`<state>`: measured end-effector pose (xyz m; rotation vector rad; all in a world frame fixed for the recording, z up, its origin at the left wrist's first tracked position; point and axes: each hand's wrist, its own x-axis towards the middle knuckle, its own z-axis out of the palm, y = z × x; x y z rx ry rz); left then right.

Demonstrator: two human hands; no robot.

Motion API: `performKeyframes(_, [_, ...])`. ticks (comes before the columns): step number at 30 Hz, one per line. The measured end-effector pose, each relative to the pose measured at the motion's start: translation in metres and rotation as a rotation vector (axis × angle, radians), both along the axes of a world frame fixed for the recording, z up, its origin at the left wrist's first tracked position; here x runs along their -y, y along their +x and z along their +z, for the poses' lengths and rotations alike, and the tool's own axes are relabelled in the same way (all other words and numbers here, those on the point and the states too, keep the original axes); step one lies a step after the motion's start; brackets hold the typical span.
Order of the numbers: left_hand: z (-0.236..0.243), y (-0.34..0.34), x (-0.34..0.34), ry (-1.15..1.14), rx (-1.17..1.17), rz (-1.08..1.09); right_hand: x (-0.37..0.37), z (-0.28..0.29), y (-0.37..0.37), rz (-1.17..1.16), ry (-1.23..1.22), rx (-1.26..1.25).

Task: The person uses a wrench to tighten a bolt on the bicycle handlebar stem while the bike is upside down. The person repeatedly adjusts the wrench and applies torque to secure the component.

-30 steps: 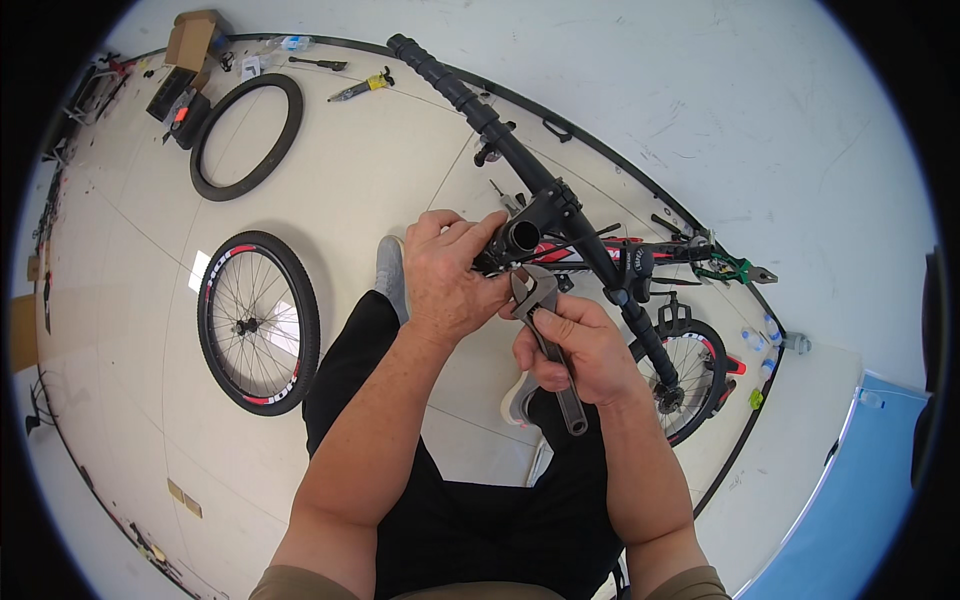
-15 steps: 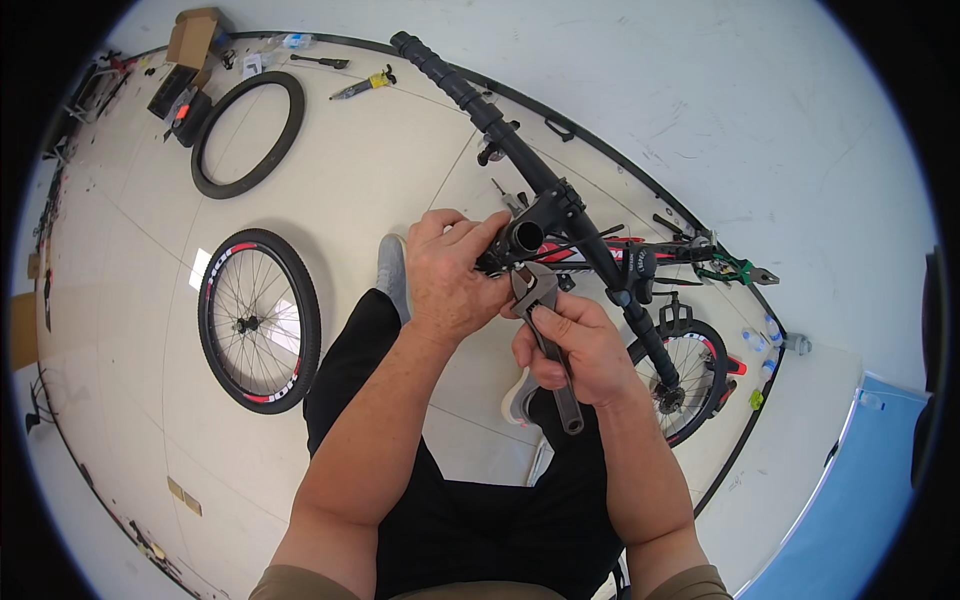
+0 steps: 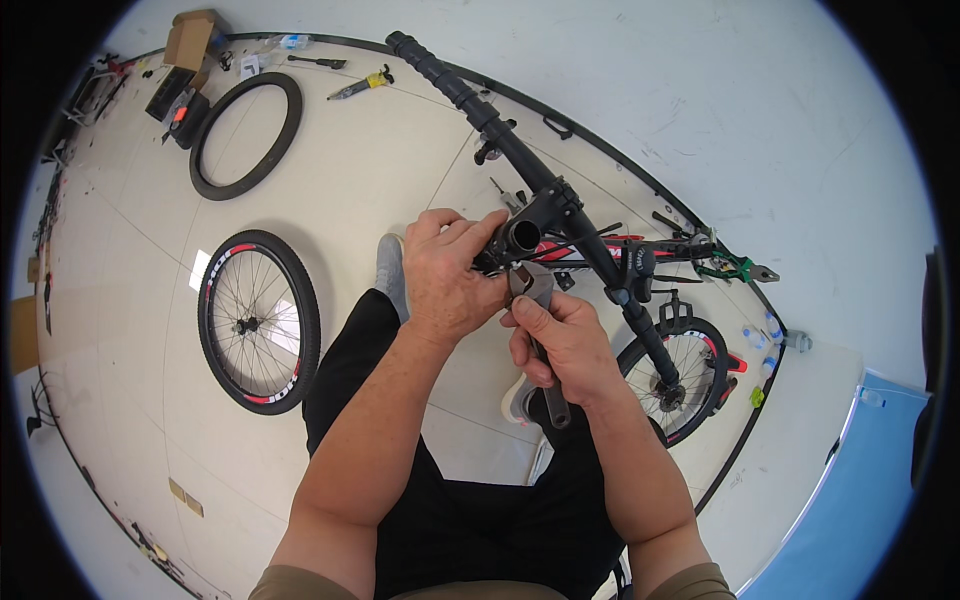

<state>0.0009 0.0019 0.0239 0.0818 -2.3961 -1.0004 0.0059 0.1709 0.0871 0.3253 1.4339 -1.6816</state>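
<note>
Black tubular bicycle handlebar (image 3: 470,100) runs diagonally from far left toward near right, above the floor. Left hand (image 3: 445,275) fingers clasp the black stem (image 3: 520,238). Right hand (image 3: 565,345) clenched round a grey metal wrench (image 3: 545,385), head toward stem. Glossy cream floor tiles (image 3: 370,170); spoked wheel (image 3: 258,322) lies flat at left.

Centre of frame: left hand (image 3: 448,280) on the stem (image 3: 530,225), just left of the handlebar (image 3: 520,160). Right hand (image 3: 565,345) directly below the stem, closed around the wrench (image 3: 545,340), wrench head up against the stem underside. Handlebar running from top centre down to right of centre. Bicycle frame (image 3: 640,250) and mounted wheel (image 3: 685,375) right of the hands. Loose wheel (image 3: 258,320) flat on floor, left of centre. Tyre (image 3: 245,135) upper left, cardboard box (image 3: 190,35) above it. Screwdriver (image 3: 360,83) at top, right of the tyre.
</note>
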Motion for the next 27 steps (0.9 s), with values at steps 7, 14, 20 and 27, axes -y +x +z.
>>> performKeyframes(7, [-0.002, 0.000, 0.000, -0.011, 0.001, -0.019, -0.004, 0.000, 0.007, -0.047, -0.163, -0.032])
performKeyframes(14, [-0.001, 0.001, 0.000, -0.003, 0.003, -0.013, -0.008, 0.002, 0.004, 0.008, -0.107, -0.097])
performKeyframes(20, [-0.003, 0.000, 0.001, -0.050, 0.015, -0.030, -0.010, -0.007, 0.011, 0.132, 0.312, -0.730])
performKeyframes(27, [0.000, -0.001, 0.001, -0.044, -0.027, -0.016, -0.004, -0.003, 0.009, 0.172, 0.614, -1.137])
